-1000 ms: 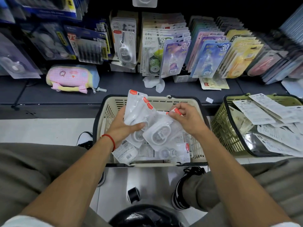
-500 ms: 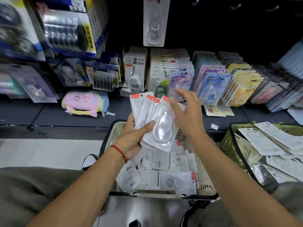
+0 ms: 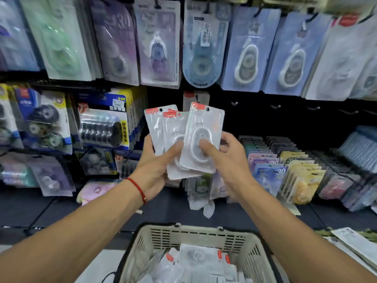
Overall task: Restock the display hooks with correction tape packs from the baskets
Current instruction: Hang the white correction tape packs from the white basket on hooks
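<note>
Display wall [image 3: 265,48]: hung packs in rows above; bare hooks [image 3: 275,107] in the dark row below.
Basket [image 3: 195,235]: beneath my arms, more packs inside.
Left hand [image 3: 157,162]: I clasp a fan of white packs [image 3: 163,129].
Right hand [image 3: 228,158]: I pinch the front pack [image 3: 204,127], thumb on its face.

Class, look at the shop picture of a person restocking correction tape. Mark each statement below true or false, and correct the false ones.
1. Both hands hold white packs with red tops. True: the left hand holds a fan of packs, and the right hand grips the front pack.
2. The cream basket below is empty. False: it holds more packs.
3. A red cord circles the right wrist. False: the red cord is on the left wrist.
4. Bare hooks show on the dark panel right of the hands. True.
</note>
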`<state>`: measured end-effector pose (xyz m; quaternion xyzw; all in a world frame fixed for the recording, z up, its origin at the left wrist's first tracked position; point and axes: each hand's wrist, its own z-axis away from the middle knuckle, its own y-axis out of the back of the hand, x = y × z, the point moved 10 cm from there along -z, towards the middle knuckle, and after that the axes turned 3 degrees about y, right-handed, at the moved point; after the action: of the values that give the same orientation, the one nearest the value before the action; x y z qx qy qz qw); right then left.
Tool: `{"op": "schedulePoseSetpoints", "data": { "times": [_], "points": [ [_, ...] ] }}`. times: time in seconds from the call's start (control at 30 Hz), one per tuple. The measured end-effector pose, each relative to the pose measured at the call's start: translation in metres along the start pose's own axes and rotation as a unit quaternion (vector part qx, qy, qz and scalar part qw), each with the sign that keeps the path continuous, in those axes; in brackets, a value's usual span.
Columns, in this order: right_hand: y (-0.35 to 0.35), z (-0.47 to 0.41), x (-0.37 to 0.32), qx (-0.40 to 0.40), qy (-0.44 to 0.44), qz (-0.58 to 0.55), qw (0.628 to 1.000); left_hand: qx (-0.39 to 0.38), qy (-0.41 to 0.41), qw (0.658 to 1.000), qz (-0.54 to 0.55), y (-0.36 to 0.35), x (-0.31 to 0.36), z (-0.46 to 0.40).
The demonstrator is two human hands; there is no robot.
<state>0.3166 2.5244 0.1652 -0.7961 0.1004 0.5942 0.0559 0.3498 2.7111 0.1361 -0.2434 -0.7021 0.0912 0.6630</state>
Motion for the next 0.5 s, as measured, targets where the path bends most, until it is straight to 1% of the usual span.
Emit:
{"op": "schedulePoseSetpoints", "data": {
  "times": [0.07, 0.1, 0.2, 0.27, 0.37, 0.5],
  "points": [
    [-0.005, -0.012, -0.003, -0.014, 0.011, 0.025, 1.000, 0.033, -0.027, 0.999, -0.011, 0.013, 0.007, -0.001],
    [-0.006, -0.016, -0.004, -0.015, 0.022, 0.039, 0.999, 0.058, -0.052, 0.996, -0.040, 0.021, 0.013, 0.000],
    [-0.005, -0.025, -0.005, -0.003, 0.061, 0.078, 0.995, 0.137, -0.145, 0.966, -0.164, 0.042, 0.038, 0.002],
    [-0.005, -0.028, -0.002, -0.003, 0.069, 0.089, 0.994, 0.167, -0.178, 0.948, -0.207, 0.049, 0.050, 0.005],
    [-0.006, -0.034, 0.000, 0.001, 0.073, 0.093, 0.993, 0.194, -0.215, 0.926, -0.241, 0.054, 0.061, 0.012],
    [-0.009, -0.040, -0.002, 0.007, 0.082, 0.068, 0.994, 0.220, -0.229, 0.916, -0.246, 0.058, 0.066, 0.019]
  ]
}}
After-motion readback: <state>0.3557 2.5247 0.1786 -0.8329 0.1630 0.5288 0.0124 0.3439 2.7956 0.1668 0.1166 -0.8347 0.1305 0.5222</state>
